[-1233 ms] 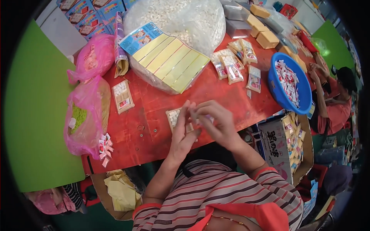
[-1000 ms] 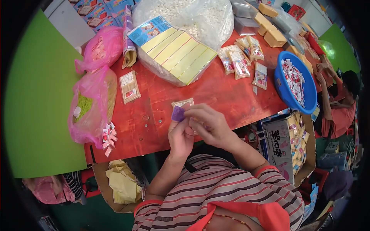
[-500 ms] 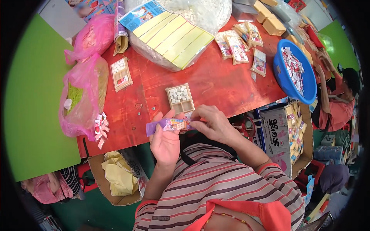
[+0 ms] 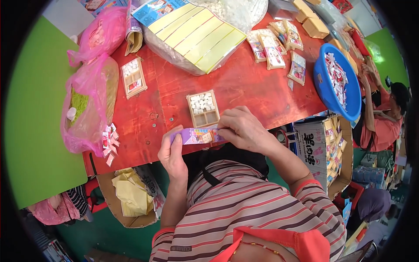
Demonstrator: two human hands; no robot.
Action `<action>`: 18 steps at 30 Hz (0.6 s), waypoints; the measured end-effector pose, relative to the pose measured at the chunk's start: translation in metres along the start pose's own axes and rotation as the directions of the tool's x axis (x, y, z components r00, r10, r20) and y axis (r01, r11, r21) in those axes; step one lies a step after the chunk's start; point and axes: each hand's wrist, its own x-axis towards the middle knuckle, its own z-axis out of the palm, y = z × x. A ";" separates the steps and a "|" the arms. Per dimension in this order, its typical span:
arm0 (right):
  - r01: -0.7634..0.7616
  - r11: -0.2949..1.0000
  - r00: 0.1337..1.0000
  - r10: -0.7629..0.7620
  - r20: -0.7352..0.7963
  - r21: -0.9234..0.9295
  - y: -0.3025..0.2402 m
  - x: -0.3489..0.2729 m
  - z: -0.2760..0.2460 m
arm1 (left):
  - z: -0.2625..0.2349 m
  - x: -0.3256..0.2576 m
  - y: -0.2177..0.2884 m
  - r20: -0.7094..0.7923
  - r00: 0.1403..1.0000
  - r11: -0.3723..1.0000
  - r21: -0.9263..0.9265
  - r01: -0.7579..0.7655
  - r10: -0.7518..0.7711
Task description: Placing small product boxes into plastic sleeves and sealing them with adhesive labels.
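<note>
A narrow purple printed strip (image 4: 198, 136), whether card or paper I cannot tell, stretches level between my hands at the table's near edge. My left hand (image 4: 173, 153) pinches its left end between thumb and fingers. At the other end, the fingers of my right hand (image 4: 245, 131) are closed on the strip and hide that end. Just beyond it on the table lies a small wooden compartment tray (image 4: 190, 105), with white pieces in the far part and bare compartments at the near side.
Pink plastic bags (image 4: 89, 94) and another compartment tray (image 4: 134, 78) lie on the left. A large clear bag of white pieces (image 4: 174, 56) sits at the back. Rightward are several packed trays (image 4: 274, 50), a blue basin of packets (image 4: 321, 83) and a co-worker (image 4: 384, 118).
My left hand has turned and moved left, from palm-up under the strip to pinching its left end. The strip now spans both hands, its printed face more fully in view.
</note>
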 end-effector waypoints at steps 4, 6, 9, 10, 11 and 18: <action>-0.052 0.998 0.998 0.053 0.025 -0.039 0.019 0.013 0.006 | -0.001 0.017 -0.008 -0.028 0.987 0.942 0.306 -0.140 0.156; -0.072 0.992 0.997 0.076 0.032 -0.106 0.025 0.018 0.010 | -0.002 0.022 -0.013 0.058 0.952 0.709 0.654 -0.263 0.300; -0.077 0.974 0.996 0.086 0.033 -0.214 0.036 0.024 0.018 | -0.002 0.028 -0.019 0.112 0.931 0.536 0.791 -0.295 0.347; -0.062 0.965 0.997 0.072 0.032 -0.253 0.038 0.027 0.020 | -0.002 0.028 -0.023 0.125 0.920 0.452 0.841 -0.297 0.372; -0.062 0.965 0.997 0.073 0.035 -0.253 0.038 0.029 0.020 | -0.002 0.029 -0.025 0.123 0.921 0.454 0.841 -0.295 0.370; -0.043 0.898 0.995 0.078 0.063 -0.439 0.041 0.038 0.022 | -0.001 0.031 -0.039 0.114 0.935 0.322 0.919 -0.227 0.336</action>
